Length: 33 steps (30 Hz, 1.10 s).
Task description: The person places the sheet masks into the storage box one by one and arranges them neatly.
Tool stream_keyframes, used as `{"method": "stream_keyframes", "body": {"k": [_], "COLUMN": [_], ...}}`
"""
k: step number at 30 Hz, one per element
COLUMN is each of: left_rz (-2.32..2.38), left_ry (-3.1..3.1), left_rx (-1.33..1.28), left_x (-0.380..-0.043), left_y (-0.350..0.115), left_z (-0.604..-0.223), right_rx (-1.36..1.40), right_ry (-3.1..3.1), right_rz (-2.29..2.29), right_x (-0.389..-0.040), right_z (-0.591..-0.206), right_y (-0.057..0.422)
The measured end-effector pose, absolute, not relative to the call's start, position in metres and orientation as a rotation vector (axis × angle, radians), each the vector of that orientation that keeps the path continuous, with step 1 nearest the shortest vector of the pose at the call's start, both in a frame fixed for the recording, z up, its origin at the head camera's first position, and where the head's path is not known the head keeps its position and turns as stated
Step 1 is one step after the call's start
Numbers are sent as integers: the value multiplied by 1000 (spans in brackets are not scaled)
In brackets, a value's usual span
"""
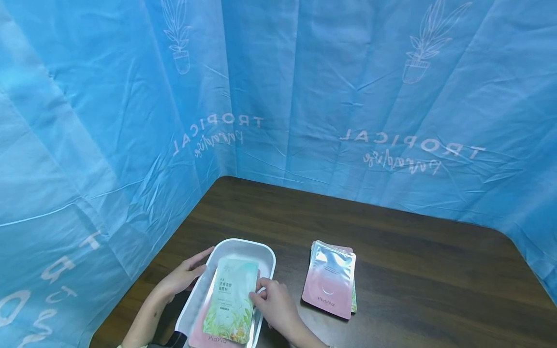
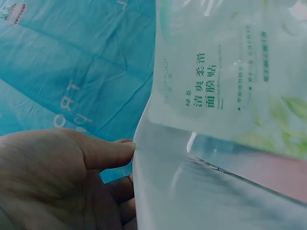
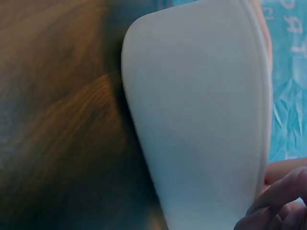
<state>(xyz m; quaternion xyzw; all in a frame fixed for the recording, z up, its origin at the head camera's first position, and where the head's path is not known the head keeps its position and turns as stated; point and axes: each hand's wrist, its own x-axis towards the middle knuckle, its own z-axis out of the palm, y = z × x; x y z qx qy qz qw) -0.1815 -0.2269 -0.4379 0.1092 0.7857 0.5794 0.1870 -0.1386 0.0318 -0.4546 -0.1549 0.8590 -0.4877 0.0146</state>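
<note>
A white plastic bin (image 1: 267,258) stands at the table's near left. Inside it a pale green face mask packet (image 1: 232,295) with leaf prints lies over a pink face mask packet (image 1: 197,333). My left hand (image 1: 180,278) holds the bin's left side, its thumb at the rim in the left wrist view. At the bin's right side, my right hand (image 1: 278,304) pinches the right edge of the green packet, thumb on top. In the right wrist view its fingers (image 3: 283,196) show beside the rim, and the packet is hidden there.
Right of the bin, a small stack of face mask packets (image 1: 329,280) lies on the dark wooden table (image 1: 417,270), a silver-and-pink one on top. Blue printed curtains (image 1: 304,96) hang behind and to the left. A black strap or handle (image 1: 174,340) shows at the bin's near left.
</note>
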Motion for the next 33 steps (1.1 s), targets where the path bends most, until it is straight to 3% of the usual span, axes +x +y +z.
{"method": "stream_keyframes", "body": {"k": [8, 13, 21, 27, 33], "left_rz": [1634, 1637, 1639, 1637, 1648], "left_ry": [2222, 2215, 2215, 2215, 2198], "left_rx": [307, 302, 317, 306, 310], "left_x": [-182, -182, -181, -181, -181], "left_y": [-222, -222, -225, -225, -225], "left_z": [-438, -439, -438, -438, -438], "right_rx": [-684, -707, -213, 196, 240], "right_ry": [3002, 2867, 2788, 3014, 2923], "right_rz": [-1098, -1374, -1694, -1246, -871], "right_x": [-136, -142, -165, -173, -173], "right_z": [-453, -447, -426, -440, -463], "right_y": [32, 48, 129, 198, 227]}}
